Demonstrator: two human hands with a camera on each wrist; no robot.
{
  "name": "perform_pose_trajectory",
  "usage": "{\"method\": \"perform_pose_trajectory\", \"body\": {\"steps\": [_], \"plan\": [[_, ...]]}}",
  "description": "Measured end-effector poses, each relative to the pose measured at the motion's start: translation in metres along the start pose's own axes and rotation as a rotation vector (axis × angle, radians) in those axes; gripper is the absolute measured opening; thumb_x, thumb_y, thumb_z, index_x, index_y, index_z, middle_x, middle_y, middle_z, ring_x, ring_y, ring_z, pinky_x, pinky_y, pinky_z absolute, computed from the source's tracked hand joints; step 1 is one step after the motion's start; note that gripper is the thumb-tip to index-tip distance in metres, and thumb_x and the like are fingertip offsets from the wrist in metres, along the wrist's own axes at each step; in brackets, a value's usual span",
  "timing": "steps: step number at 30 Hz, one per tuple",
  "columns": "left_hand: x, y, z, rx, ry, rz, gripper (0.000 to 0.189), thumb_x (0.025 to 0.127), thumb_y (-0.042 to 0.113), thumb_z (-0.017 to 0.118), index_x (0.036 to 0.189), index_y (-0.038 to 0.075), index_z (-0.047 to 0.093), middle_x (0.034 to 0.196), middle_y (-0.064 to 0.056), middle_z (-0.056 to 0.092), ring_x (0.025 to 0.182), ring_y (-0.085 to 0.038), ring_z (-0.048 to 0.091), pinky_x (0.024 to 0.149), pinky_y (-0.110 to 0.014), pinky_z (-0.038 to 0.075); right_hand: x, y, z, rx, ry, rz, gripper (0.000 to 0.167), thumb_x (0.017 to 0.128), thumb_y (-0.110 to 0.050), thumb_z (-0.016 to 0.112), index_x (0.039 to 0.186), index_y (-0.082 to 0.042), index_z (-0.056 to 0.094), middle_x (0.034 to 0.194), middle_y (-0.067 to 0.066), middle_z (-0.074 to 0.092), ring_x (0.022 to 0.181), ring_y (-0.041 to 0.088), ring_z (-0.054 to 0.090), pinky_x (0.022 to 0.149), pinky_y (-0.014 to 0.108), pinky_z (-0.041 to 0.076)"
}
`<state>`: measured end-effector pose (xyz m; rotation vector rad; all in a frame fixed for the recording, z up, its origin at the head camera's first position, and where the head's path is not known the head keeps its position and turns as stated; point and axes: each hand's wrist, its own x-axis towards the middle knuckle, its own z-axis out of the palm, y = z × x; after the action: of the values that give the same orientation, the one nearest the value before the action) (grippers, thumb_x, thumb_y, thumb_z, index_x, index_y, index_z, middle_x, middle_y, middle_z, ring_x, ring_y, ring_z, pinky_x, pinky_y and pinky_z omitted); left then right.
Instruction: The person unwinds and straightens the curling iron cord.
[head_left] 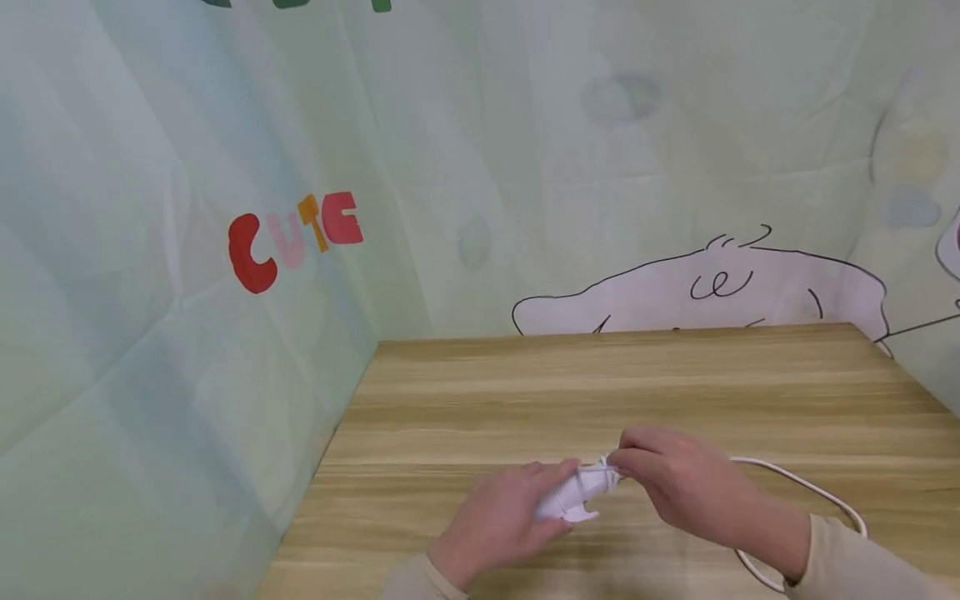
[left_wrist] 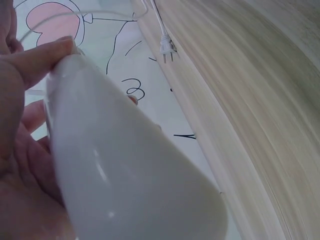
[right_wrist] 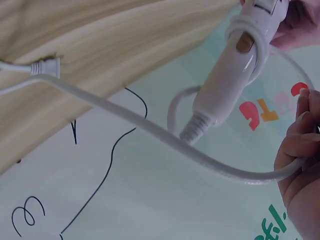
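My left hand holds a white corded appliance over the table, thumb and fingers on its body. Up close in the left wrist view, the smooth glossy body widens towards the camera. From the right wrist, its tubular handle shows, ending in a ribbed cord sleeve. A loop of white cord passes around the handle. By the handle end, my right hand pinches the cord between curled fingers. The two-pin plug lies on the table.
A wood-grain table lies under both hands. The cord's slack curves across its right side, past the right forearm. Behind and to the left hangs a pale printed cloth with cartoon drawings and coloured letters, meeting the table edges.
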<state>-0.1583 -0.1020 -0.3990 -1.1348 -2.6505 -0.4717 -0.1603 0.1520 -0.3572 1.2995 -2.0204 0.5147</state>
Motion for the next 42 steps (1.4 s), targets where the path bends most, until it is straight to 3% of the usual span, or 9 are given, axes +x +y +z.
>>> {"method": "perform_pose_trajectory", "body": {"steps": [4,6,8,11,17,21,24,29,42], "plan": [[0.002,0.001,-0.001,-0.028,0.009,0.036,0.056,0.085,0.038,0.078,0.133,0.017,0.06,0.107,0.005,0.069,0.077,-0.001,0.056,0.059,-0.014,0.039,0.008,0.009,-0.005,0.011,-0.047,-0.001,0.014,0.086,0.001,0.062,0.091,-0.009,0.07,0.084,-0.007,0.055,0.066,0.004,0.05,0.056,0.016,0.043],[0.001,0.002,-0.002,-0.02,0.005,0.046,0.053,0.083,0.038,0.079,0.127,0.015,0.06,0.098,0.007,0.067,0.071,0.0,0.052,0.056,-0.014,0.038,0.01,0.012,-0.003,0.01,-0.046,0.009,0.016,0.097,-0.009,0.057,0.091,-0.009,0.071,0.085,-0.006,0.056,0.067,0.005,0.051,0.056,0.018,0.044],[-0.001,0.003,-0.003,-0.021,-0.005,0.055,0.05,0.083,0.037,0.079,0.123,0.015,0.059,0.09,0.009,0.064,0.065,0.001,0.048,0.054,-0.013,0.036,0.009,0.013,-0.001,0.018,-0.039,0.019,0.035,0.106,-0.023,0.044,0.091,-0.009,0.072,0.085,-0.006,0.056,0.068,0.005,0.052,0.056,0.019,0.044],[-0.003,0.005,-0.003,-0.004,-0.018,0.095,0.046,0.086,0.037,0.077,0.121,0.016,0.058,0.089,0.01,0.062,0.064,0.003,0.045,0.054,-0.013,0.035,0.007,0.015,0.002,0.046,-0.038,0.036,0.048,0.107,-0.032,0.034,0.09,-0.009,0.073,0.085,-0.007,0.057,0.068,0.003,0.051,0.056,0.018,0.044],[-0.004,0.006,-0.001,0.022,0.022,0.21,0.038,0.088,0.039,0.074,0.117,0.018,0.059,0.089,0.012,0.06,0.067,0.003,0.047,0.058,-0.012,0.038,0.004,0.023,0.004,0.108,-0.114,0.108,0.005,0.09,-0.006,0.07,0.09,-0.009,0.075,0.084,-0.009,0.057,0.068,-0.001,0.049,0.058,0.016,0.043],[-0.004,0.008,-0.002,0.038,0.039,0.266,0.042,0.088,0.038,0.074,0.123,0.02,0.058,0.1,0.012,0.064,0.077,0.001,0.054,0.066,-0.014,0.045,0.004,0.03,0.005,0.156,-0.166,0.184,0.019,0.078,0.007,0.077,0.089,-0.009,0.075,0.081,-0.011,0.056,0.067,-0.002,0.048,0.057,0.017,0.043],[-0.005,0.009,-0.003,0.069,0.052,0.297,0.05,0.088,0.037,0.073,0.133,0.022,0.055,0.1,0.01,0.065,0.077,-0.001,0.057,0.065,-0.015,0.045,0.004,0.034,0.005,0.19,-0.196,0.229,0.019,0.079,0.007,0.076,0.089,-0.009,0.076,0.08,-0.012,0.057,0.066,-0.002,0.047,0.056,0.018,0.044],[-0.008,0.01,-0.003,0.103,0.061,0.319,0.06,0.093,0.037,0.069,0.149,0.028,0.046,0.081,0.005,0.055,0.056,-0.003,0.042,0.05,-0.014,0.033,0.004,0.038,0.006,0.225,-0.227,0.262,0.018,0.081,0.007,0.075,0.089,-0.009,0.076,0.078,-0.013,0.057,0.064,-0.003,0.046,0.055,0.019,0.044],[-0.007,0.019,-0.002,0.179,-0.007,0.297,0.062,0.094,0.037,0.068,0.149,0.036,0.042,0.083,0.004,0.053,0.056,-0.005,0.041,0.05,-0.017,0.037,0.006,0.042,0.01,0.281,-0.32,0.343,0.015,0.085,0.002,0.073,0.092,-0.01,0.077,0.082,-0.013,0.061,0.069,0.0,0.053,0.06,0.023,0.048]]}}
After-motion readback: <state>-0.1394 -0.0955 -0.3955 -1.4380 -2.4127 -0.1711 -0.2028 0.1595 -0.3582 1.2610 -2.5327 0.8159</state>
